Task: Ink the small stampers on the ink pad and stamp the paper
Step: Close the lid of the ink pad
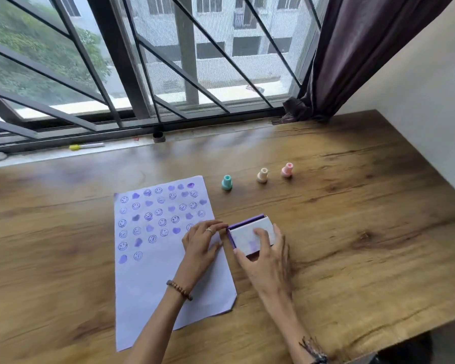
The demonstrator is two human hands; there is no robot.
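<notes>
- A brown wood-grain counter (352, 232) stands against a barred window, with a dark purple curtain (352, 48) bunched at its far right corner.
- A white sheet of paper (152, 285) lies flat on the counter, left of centre; its far half is covered with purple stamped smiley faces and hearts, its near half is bare.
- A small rectangular purple ink pad case with a white lid (250, 235) sits on the counter just beside the paper's right edge.
- The left hand (200, 245) rests on the paper's right edge (a ring on one finger, a bead bracelet at the wrist), its fingertips touching the left end of the case; its grip is loose, closed on nothing.
- The right hand (268, 258) lies over the case, fingers spread on the white lid and thumb at the near edge, so its grip is on the ink pad case.
- Three small plastic stampers stand upright in a row beyond the case, apart from both hands: a teal stamper (226, 182) nearest the paper, a cream stamper (262, 175) in the middle, a pink stamper (287, 170) at right.
- A yellow-capped white marker (86, 146) lies on the window sill.
</notes>
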